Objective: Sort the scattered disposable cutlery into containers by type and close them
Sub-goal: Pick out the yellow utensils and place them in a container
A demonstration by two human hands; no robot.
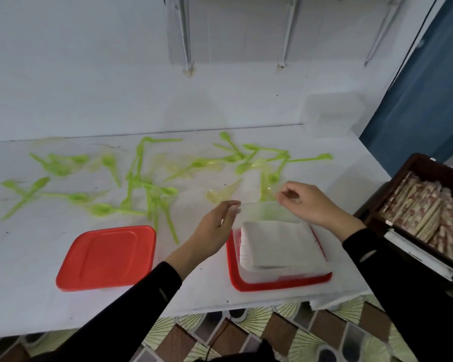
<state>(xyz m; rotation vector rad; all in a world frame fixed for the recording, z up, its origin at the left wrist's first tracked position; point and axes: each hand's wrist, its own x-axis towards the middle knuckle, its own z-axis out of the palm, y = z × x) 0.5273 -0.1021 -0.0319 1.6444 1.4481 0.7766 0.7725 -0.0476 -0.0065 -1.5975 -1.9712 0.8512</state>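
Several green plastic spoons lie scattered over the back half of the white table. A few pale yellow see-through pieces lie among them. Near the front edge a clear container stands on a red lid and holds a stack of white napkins. My left hand pinches the far left corner of its rim. My right hand pinches the far right corner with curled fingers. A second red lid lies on the left; whether a container sits under it is unclear.
Another clear container stands at the back right against the wall. A dark brown box of wrapped chopsticks sits off the table's right edge. Patterned floor tiles show below the front edge.
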